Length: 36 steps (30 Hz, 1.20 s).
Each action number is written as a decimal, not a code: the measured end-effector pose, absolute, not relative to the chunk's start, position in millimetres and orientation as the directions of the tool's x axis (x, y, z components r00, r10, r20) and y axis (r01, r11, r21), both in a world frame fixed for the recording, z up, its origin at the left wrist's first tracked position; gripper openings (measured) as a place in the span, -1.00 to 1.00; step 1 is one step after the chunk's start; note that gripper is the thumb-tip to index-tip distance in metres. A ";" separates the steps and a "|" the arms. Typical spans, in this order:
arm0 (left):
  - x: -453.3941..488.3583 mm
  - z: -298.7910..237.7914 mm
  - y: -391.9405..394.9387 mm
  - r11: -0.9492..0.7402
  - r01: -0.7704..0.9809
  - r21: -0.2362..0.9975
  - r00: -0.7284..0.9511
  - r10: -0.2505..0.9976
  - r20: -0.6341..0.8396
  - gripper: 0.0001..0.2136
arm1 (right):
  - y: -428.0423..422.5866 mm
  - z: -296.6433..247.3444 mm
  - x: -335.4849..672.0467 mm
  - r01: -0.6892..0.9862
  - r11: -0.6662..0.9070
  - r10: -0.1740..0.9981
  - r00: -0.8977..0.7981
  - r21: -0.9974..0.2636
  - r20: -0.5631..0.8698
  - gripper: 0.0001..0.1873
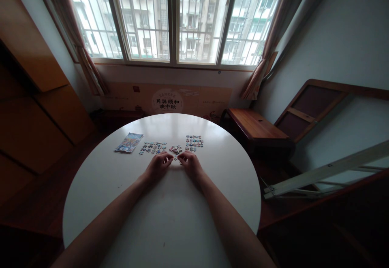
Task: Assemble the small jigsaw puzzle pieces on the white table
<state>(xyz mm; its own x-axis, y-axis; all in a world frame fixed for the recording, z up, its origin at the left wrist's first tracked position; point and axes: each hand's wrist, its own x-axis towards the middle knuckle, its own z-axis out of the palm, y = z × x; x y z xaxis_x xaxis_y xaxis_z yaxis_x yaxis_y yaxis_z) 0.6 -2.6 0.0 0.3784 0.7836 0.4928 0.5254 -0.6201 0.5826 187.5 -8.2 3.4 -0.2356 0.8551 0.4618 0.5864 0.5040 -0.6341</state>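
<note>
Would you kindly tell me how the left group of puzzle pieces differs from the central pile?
The left group is spread out flat, while the central pile is heaped with overlapping pieces. The left group covers more of the white table than the central pile. Both consist of small puzzle pieces.

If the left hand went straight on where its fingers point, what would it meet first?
The left hand would probably meet a puzzle piece, then the right hand; depth and contact are unclear.
</note>
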 end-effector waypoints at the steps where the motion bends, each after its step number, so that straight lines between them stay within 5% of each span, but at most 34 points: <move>1: 0.9 0.4 -2.8 -0.618 0.520 0.590 0.372 0.785 0.495 -0.84 | -8.1 4.7 188.5 0.612 0.498 0.853 -0.217 -0.615 0.475 -0.89; 7: 1.5 1.0 -3.1 -0.616 0.513 0.598 0.364 0.787 0.498 -0.80 | -2.9 11.8 213.9 0.813 0.220 0.837 0.126 -0.540 0.532 -0.84; 14: 0.9 2.1 -4.4 -0.628 0.520 0.579 0.388 0.778 0.494 -0.81 | 0.4 10.6 240.8 0.822 -0.174 0.843 0.409 -0.543 0.350 -0.82; 27: 1.2 3.1 -5.2 -0.618 0.519 0.590 0.394 0.786 0.476 -0.80 | 1.2 3.1 241.7 0.847 -0.096 0.824 0.363 -0.523 0.435 -0.86; 36: 1.5 2.6 -4.2 -0.623 0.528 0.577 0.406 0.782 0.473 -0.79 | -0.8 9.8 235.0 0.875 -0.080 0.902 0.268 -0.477 0.339 -0.78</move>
